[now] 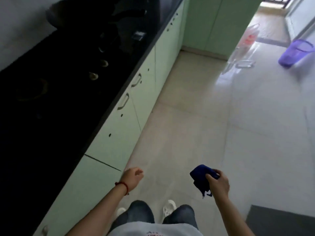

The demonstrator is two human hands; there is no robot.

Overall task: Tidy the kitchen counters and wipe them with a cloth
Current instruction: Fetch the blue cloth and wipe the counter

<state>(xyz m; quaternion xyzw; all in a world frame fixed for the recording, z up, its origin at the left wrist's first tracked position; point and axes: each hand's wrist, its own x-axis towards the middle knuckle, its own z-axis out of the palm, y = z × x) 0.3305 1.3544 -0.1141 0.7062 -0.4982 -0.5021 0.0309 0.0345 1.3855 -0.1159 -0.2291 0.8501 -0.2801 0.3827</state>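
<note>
My right hand (217,182) grips a crumpled dark blue cloth (201,178) out in front of me, above the floor and apart from the counter. My left hand (133,177) hangs beside the cabinet fronts with its fingers loosely curled and nothing in it; a red string sits on its wrist. The black counter (71,106) runs along the left. On it lie a dark hob with shiny knobs (93,76) and some dark cookware (102,17) at the far end, too dim to make out.
Pale green cabinet doors with curved handles (136,80) stand under the counter. A purple plastic basket (296,52) and a clear plastic bag (247,41) lie on the tiled floor ahead right. A dark mat (279,220) is at the bottom right.
</note>
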